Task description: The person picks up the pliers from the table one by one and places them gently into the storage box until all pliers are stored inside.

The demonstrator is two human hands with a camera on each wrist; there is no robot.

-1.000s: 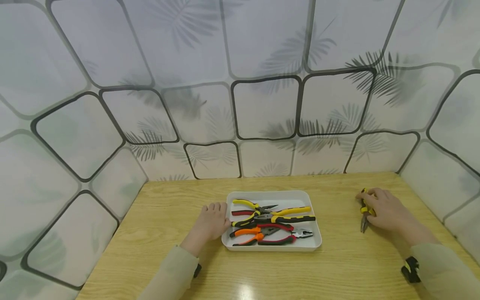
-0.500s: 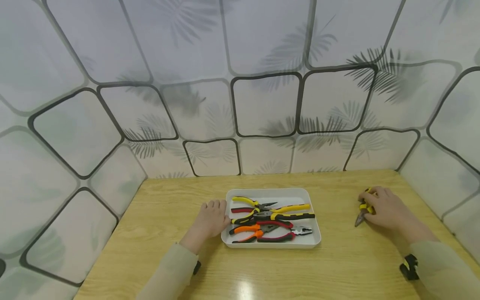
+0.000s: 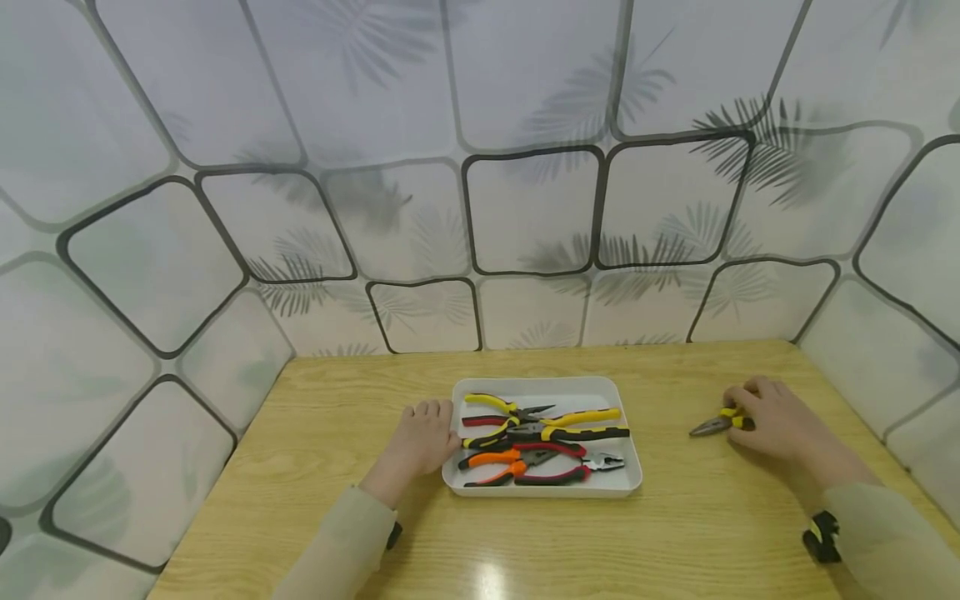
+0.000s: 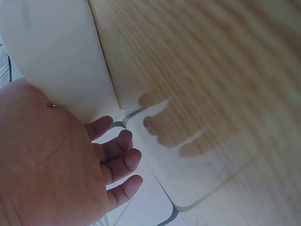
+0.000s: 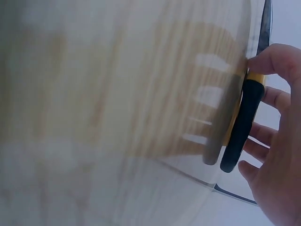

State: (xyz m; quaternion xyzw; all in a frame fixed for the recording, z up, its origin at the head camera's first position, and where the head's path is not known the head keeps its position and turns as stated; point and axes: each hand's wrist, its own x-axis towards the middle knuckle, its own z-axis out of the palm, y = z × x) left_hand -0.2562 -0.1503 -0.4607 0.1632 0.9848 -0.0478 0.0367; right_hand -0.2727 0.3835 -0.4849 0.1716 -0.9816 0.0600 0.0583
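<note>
My right hand (image 3: 772, 421) pinches yellow-and-black long-nose pliers (image 3: 726, 421) by the handles, low over the table to the right of the tray. Their nose points left, toward the tray. In the right wrist view the thumb lies near the pivot and the fingers bend behind the black handle (image 5: 242, 127). My left hand (image 3: 422, 442) rests at the left side of the white tray (image 3: 536, 492), its thumb at the rim. The left wrist view shows its fingers (image 4: 123, 162) loosely bent beside the tray's outer wall (image 4: 61, 52).
Several pliers lie in the tray: yellow-handled ones (image 3: 585, 417), an orange-and-black pair (image 3: 491, 458) and a red-and-black pair (image 3: 555, 478). The wood-grain table (image 3: 337, 417) is glossy and backed by a patterned wall covering (image 3: 536, 217), which also stands at both sides.
My right hand has turned the long-nose pliers, so the nose swings from pointing toward me to pointing left. The left hand and the tray keep their places.
</note>
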